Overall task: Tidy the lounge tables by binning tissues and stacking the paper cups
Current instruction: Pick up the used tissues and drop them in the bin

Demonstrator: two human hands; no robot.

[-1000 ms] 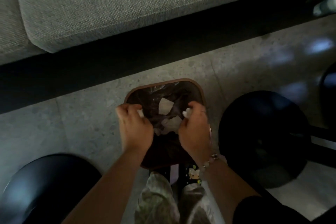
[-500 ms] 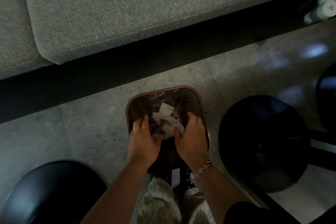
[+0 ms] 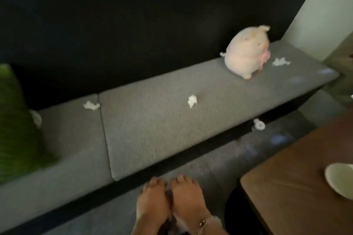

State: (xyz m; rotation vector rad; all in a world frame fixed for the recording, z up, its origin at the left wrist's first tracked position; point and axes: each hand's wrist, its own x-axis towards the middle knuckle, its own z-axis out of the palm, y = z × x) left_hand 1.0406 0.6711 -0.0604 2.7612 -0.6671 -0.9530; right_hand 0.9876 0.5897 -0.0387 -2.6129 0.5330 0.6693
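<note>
Three crumpled white tissues lie on the grey sofa seat (image 3: 152, 131): one tissue (image 3: 91, 105) near the cushion seam, a second tissue (image 3: 191, 100) mid-seat, a third tissue (image 3: 280, 61) right of a plush pig. My left hand (image 3: 152, 199) and my right hand (image 3: 188, 196) hang side by side at the bottom centre, palms down, fingers extended, holding nothing. A pale cup or bowl rim (image 3: 340, 180) shows on the brown table at the right edge. The bin is out of view.
A pink plush pig (image 3: 248, 53) sits on the sofa's right part. A green fuzzy cushion (image 3: 15, 120) stands at the left. A brown wooden table (image 3: 298, 187) fills the lower right. A white tissue roll (image 3: 258, 125) lies on the floor under the sofa edge.
The view has swung up from the bin to the sofa seat. Both hands left the bin, where they dropped tissues, and now hang empty below the view.
</note>
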